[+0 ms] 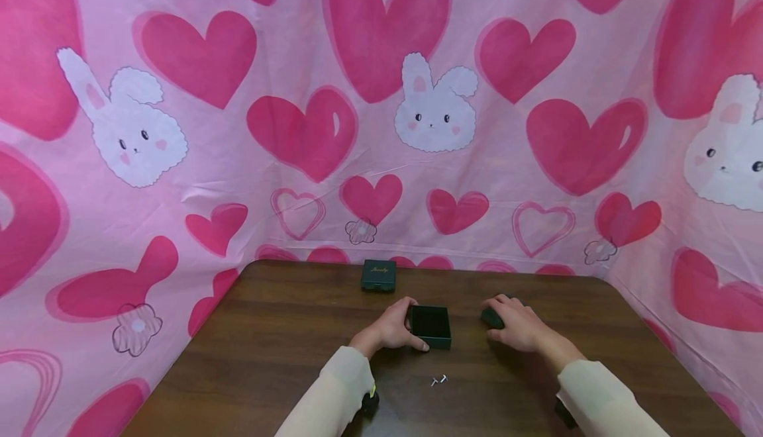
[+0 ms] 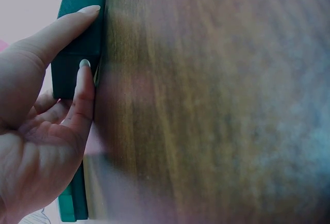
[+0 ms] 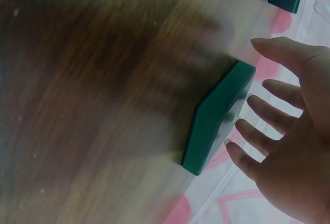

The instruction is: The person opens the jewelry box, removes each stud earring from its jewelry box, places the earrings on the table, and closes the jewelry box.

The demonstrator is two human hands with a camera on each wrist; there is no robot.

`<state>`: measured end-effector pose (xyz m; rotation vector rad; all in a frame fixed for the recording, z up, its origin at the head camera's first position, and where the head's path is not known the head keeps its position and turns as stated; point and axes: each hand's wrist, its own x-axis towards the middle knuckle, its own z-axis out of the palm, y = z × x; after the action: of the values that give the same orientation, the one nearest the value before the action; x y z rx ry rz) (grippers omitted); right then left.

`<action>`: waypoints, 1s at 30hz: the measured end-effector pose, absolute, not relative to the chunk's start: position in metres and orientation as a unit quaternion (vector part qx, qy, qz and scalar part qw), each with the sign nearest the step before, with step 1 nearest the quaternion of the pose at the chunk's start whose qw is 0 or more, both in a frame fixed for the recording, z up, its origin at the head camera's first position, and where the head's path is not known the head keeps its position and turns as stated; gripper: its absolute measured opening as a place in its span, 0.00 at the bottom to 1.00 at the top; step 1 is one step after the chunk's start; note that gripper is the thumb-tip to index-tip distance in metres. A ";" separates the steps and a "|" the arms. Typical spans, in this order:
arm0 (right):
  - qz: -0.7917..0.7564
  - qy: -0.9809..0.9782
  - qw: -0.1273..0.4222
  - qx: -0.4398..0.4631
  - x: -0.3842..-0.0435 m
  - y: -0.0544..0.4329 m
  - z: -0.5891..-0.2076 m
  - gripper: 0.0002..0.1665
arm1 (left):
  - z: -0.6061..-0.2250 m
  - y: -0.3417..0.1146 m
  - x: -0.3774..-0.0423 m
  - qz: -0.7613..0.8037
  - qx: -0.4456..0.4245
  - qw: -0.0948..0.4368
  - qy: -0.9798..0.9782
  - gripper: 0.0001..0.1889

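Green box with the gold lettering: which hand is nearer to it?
Left. The left hand grips the open box in front of the lettered box, slightly to its right; the right hand is farther off to the right, beside a dark green piece.

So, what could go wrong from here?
The two small silver pieces lie loose on the table between the forearms; a sleeve might sweep them away. The right hand, fingers spread beside the green piece, shows no firm grip, so it might knock it aside.

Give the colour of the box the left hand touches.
Dark green box, clearest in the left wrist view.
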<state>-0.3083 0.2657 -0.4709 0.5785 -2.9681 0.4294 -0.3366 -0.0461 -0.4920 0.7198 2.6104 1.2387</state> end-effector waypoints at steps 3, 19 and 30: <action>0.142 -0.972 0.044 0.184 -0.310 0.271 -0.471 0.34 | -0.492 -0.047 -0.338 0.413 0.245 0.079 0.873 0.37; 0.151 -0.976 0.037 0.151 -0.315 0.286 -0.473 0.33 | -0.493 -0.047 -0.338 0.413 0.238 0.083 0.875 0.37; 0.172 -0.975 0.034 0.133 -0.319 0.298 -0.480 0.43 | -0.492 -0.049 -0.338 0.416 0.240 0.085 0.873 0.37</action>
<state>-0.3187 0.2980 -0.4804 0.4084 -3.0000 0.5303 -0.3379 -0.0485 -0.4916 0.7144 2.6039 1.2396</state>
